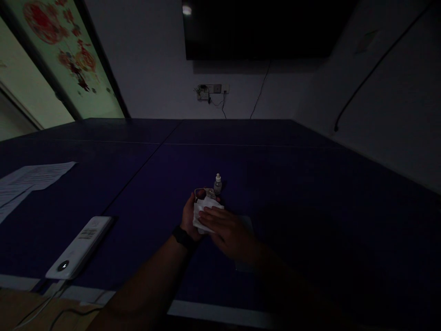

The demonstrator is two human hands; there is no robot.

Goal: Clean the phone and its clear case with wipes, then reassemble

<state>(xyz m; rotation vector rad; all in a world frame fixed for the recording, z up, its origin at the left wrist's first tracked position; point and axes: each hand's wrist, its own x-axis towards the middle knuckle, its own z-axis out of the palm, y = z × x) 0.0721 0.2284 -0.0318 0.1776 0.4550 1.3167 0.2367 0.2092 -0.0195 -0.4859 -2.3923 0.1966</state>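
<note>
My left hand (189,215), a dark band on its wrist, is wrapped round what looks like a clear phone case (210,192). Its pale rim and an opening show at the far end; the rest lies under a folded white tissue (207,203). The fingers of my right hand (229,232) press this tissue down on the case from the right. Just beyond the hands, a small dropper bottle (217,185) with a white cap stands upright on the dark blue table (144,257). Partly hidden beneath my right hand and forearm is a flat, see-through rectangular thing (244,266).
At the left lies a white power bank (81,246) with cables (44,305) running off the table's front edge. Printed sheets (44,177) lie farther left. Beyond the table are a wall with sockets (212,88) and a large dark screen (265,30). The room is dim.
</note>
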